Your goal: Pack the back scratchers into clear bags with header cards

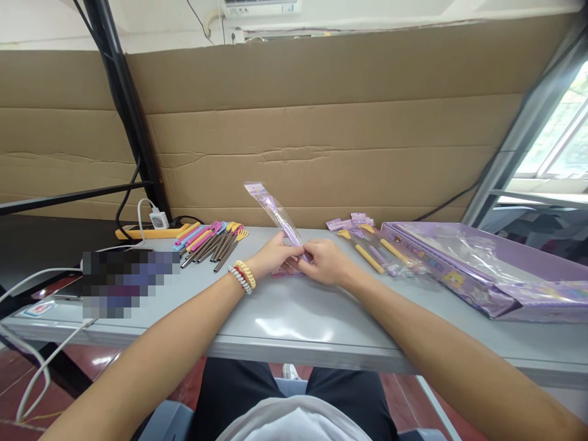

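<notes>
On your left wrist [258,264]: cream beaded bracelet [247,272], silvery beaded bracelet [241,281] | your top [298,422]: white | your trousers [239,392]: black

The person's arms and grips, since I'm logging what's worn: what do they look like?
The left grip and right grip are ungloved hands; no sleeve shows on the left arm or right arm. The left wrist wears a pale yellow beaded bracelet and a grey-white beaded bracelet; no band shows on the right wrist.
</notes>
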Demonstrator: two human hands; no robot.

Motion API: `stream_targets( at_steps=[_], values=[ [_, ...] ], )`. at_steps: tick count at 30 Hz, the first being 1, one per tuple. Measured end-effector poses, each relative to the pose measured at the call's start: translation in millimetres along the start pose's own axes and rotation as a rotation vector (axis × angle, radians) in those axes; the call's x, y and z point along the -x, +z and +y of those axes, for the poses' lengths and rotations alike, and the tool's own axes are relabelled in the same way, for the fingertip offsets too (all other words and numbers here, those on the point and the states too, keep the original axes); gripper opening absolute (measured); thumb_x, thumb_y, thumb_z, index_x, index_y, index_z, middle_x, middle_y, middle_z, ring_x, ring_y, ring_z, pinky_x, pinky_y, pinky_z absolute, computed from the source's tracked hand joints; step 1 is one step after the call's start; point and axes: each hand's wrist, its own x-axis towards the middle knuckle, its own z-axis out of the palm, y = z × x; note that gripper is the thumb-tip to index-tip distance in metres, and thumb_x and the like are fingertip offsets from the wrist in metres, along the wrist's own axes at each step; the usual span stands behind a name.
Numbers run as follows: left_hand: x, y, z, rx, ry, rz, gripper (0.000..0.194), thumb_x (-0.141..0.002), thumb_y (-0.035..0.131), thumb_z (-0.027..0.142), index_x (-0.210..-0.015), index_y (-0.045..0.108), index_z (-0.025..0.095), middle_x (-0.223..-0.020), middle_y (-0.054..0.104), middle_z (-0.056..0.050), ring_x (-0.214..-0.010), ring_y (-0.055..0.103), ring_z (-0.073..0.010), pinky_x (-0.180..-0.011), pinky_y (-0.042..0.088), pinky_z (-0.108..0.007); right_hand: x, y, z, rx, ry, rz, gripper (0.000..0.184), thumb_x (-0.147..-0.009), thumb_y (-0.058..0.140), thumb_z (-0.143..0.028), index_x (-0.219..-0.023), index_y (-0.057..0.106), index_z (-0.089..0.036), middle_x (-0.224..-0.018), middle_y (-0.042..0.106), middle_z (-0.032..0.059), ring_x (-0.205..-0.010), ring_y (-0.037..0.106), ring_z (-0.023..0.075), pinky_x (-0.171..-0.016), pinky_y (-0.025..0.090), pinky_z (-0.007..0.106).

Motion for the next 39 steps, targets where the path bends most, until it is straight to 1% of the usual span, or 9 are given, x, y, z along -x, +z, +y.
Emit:
stream_targets(
  at_steps=[7, 11, 17, 22, 25, 28, 30, 34, 39],
  values=[
    [-1.3, -7.4, 2.0, -0.028, 0.007, -0.072, 0.03, -0.081, 0.058, 0.039, -0.098, 0.047, 0.017, -0.082, 0.066, -0.007, -0.056, 0.064, -0.0151, -0.048, 0.047, -0.024, 0.7, -13.9, 12.8, -0.095, -0.062, 0.15, 0.024, -0.068, 0.046, -0.022, -0.051, 0.03, -0.018, -0.046, 0.034, -0.004, -0.046, 0.027, 0.0075, -0.048, 0.02, 0.022],
    [-3.0, -11.5, 1.0, -0.013, -0.005, -0.048, 0.03, -0.082, 0.058, 0.039, -0.099, 0.046, 0.017, -0.08, 0.066, -0.007, -0.056, 0.064, -0.0148, -0.049, 0.046, -0.023, 2.0, -26.0, 29.0, -0.108, -0.058, 0.285, 0.024, -0.061, 0.042, -0.019, -0.05, 0.021, -0.019, -0.043, 0.025, -0.0049, -0.044, 0.022, 0.0068, -0.045, 0.018, 0.022],
    [-6.5, -4.2, -5.4, 0.189, -0.01, -0.118, 0.028, -0.083, 0.058, 0.032, -0.101, 0.042, 0.017, -0.088, 0.066, -0.009, -0.072, 0.066, -0.0166, -0.065, 0.052, -0.031, 3.0, -18.8, 28.7, -0.096, -0.18, 0.266, 0.025, -0.063, 0.041, -0.019, -0.048, 0.022, -0.02, -0.041, 0.023, -0.0054, -0.042, 0.021, 0.0065, -0.044, 0.019, 0.021],
    [-8.9, -6.5, -4.2, 0.194, 0.071, 0.037, 0.029, -0.08, 0.062, 0.033, -0.095, 0.042, 0.018, -0.08, 0.065, -0.004, -0.064, 0.064, -0.0132, -0.06, 0.05, -0.026, 1.4, -17.3, 17.8, -0.04, -0.109, 0.314, 0.025, -0.062, 0.042, -0.018, -0.05, 0.019, -0.02, -0.044, 0.027, -0.0038, -0.044, 0.023, 0.0076, -0.046, 0.022, 0.022],
    [-10.3, -12.7, -3.4, 0.214, 0.0, 0.109, 0.031, -0.082, 0.057, 0.045, -0.087, 0.043, 0.018, -0.07, 0.063, -0.002, -0.052, 0.059, -0.0114, -0.05, 0.045, -0.022, 2.8, -21.3, 15.3, -0.035, -0.06, 0.356, 0.026, -0.061, 0.041, -0.018, -0.05, 0.018, -0.021, -0.045, 0.027, -0.0032, -0.045, 0.023, 0.0081, -0.046, 0.022, 0.023],
    [-11.9, -15.9, -6.1, 0.241, -0.072, -0.035, 0.04, -0.083, 0.049, 0.055, -0.081, 0.047, 0.016, -0.063, 0.062, -0.004, -0.046, 0.056, -0.0119, -0.046, 0.044, -0.023, 4.3, -22.7, 9.9, -0.074, -0.117, 0.328, 0.025, -0.062, 0.04, -0.02, -0.051, 0.017, -0.021, -0.045, 0.028, -0.0028, -0.045, 0.023, 0.0082, -0.046, 0.022, 0.023],
    [-12.7, -15.9, -8.1, 0.268, -0.019, -0.094, 0.037, -0.083, 0.051, 0.051, -0.079, 0.049, 0.014, -0.062, 0.061, -0.004, -0.047, 0.056, -0.0111, -0.047, 0.044, -0.022, 4.5, -21.8, 5.3, -0.095, -0.147, 0.286, 0.026, -0.063, 0.04, -0.022, -0.051, 0.017, -0.021, -0.045, 0.027, -0.0029, -0.045, 0.022, 0.0082, -0.046, 0.022, 0.023],
    [-12.2, -14.8, -7.3, 0.309, 0.091, -0.019, 0.02, -0.084, 0.055, 0.031, -0.076, 0.05, 0.013, -0.059, 0.06, -0.002, -0.045, 0.054, -0.0083, -0.046, 0.043, -0.018, 4.3, -18.9, 0.8, -0.083, -0.149, 0.21, 0.031, -0.07, 0.043, -0.027, -0.053, 0.018, -0.02, -0.045, 0.027, -0.0036, -0.046, 0.023, 0.0077, -0.047, 0.02, 0.023],
    [-9.3, -13.6, -2.5, 0.346, 0.078, 0.043, 0.017, -0.086, 0.052, 0.026, -0.075, 0.048, 0.014, -0.056, 0.06, -0.001, -0.046, 0.056, -0.0094, -0.048, 0.046, -0.02, 4.0, -16.3, 0.9, 0.032, -0.123, 0.112, 0.037, -0.075, 0.05, -0.039, -0.051, 0.031, -0.019, -0.05, 0.034, -0.0022, -0.047, 0.027, 0.0075, -0.049, 0.02, 0.023]
  ],
)
